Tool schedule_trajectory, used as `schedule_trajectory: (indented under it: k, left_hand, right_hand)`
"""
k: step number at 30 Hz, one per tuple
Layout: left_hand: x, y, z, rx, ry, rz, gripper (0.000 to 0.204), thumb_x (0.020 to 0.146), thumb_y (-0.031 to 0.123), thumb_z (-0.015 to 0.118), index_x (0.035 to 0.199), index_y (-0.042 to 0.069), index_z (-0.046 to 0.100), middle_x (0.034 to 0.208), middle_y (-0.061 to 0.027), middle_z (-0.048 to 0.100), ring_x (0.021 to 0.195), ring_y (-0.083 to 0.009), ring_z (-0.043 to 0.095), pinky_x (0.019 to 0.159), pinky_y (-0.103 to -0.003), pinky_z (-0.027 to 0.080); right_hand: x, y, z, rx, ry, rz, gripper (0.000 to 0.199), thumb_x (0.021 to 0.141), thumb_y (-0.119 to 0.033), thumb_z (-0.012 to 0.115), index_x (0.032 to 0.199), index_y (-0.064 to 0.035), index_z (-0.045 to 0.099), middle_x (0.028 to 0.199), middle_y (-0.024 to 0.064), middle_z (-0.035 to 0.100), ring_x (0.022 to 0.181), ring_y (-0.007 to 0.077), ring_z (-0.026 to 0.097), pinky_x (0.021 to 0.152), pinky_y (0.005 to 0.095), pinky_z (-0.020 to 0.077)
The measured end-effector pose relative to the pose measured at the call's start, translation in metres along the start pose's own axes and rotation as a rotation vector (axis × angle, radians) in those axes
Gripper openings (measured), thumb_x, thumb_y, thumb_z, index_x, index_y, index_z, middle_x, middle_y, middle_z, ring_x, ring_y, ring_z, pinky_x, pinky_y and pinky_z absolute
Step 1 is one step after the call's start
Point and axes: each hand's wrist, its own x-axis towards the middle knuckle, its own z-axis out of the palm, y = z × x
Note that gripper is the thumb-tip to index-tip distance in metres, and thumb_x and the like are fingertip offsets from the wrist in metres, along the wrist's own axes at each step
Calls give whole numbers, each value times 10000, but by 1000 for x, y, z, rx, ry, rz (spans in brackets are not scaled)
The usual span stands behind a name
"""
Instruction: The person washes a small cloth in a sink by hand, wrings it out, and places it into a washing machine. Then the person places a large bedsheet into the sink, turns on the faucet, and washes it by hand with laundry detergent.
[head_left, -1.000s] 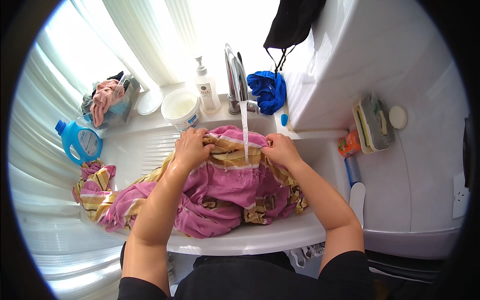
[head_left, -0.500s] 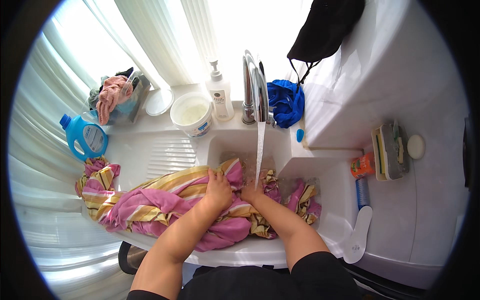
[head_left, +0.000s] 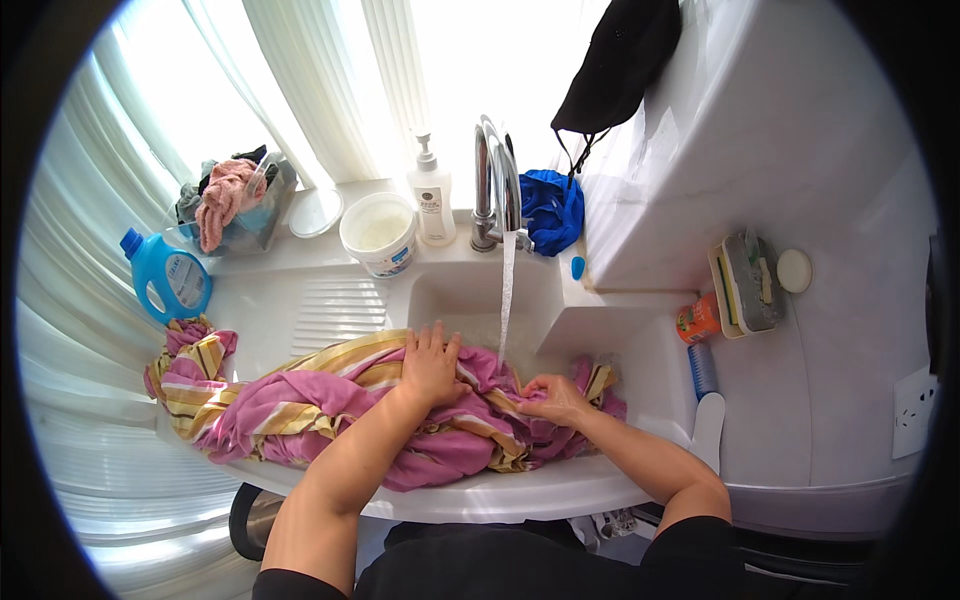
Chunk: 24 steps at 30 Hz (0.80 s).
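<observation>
A long pink cloth with yellow, white and dark stripes (head_left: 290,400) lies bunched across the sink and its washboard side. My left hand (head_left: 432,366) rests on top of it with the fingers stretched out and apart. Further right, my right hand (head_left: 552,399) pinches a fold of the same cloth between thumb and fingers. Water (head_left: 507,300) runs from the chrome tap (head_left: 497,190) into the basin (head_left: 485,295), just behind my right hand. The cloth's right end lies in the basin, partly hidden by my right hand.
Behind the sink stand a white tub (head_left: 378,235), a pump bottle (head_left: 432,195) and a blue cloth (head_left: 551,212). A blue detergent jug (head_left: 167,275) and a bin of clothes (head_left: 235,205) are at left. At right are an orange can (head_left: 698,318), a brush (head_left: 703,370) and a sponge holder (head_left: 748,285).
My right hand has come out from the basin water, moved right and taken a fold of the cloth. The cloth now covers more of the basin. My left hand stays on the cloth, fingers wider.
</observation>
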Motion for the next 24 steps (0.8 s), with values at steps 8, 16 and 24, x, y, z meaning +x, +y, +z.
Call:
schedule_trajectory:
  k: [8,16,24]
  left_hand:
    - [-5,27,-94,-247,-479,235,498,672,531,703,946,116,689,848,-126,688,841,-325,657,775,-487,496]
    - [-1,27,-96,-148,224,-47,536,733,334,680,1213,117,582,1271,-205,505,1222,-357,444,993,-553,301]
    - [-22,26,-12,228,-448,121,648,817,500,575,1327,105,508,1427,-152,406,1391,-335,248,1036,-726,-11]
  right_hand:
    - [-80,-97,-121,71,216,14,206,711,-158,727,856,-21,678,745,43,657,669,80,584,628,232,477]
    - [-34,-81,-56,-460,247,-577,456,771,-132,690,1209,-70,581,1310,170,472,1147,294,512,992,374,400]
    - [107,9,54,-578,297,-255,595,831,-347,631,1363,-147,455,1495,222,224,1355,437,249,1060,497,327]
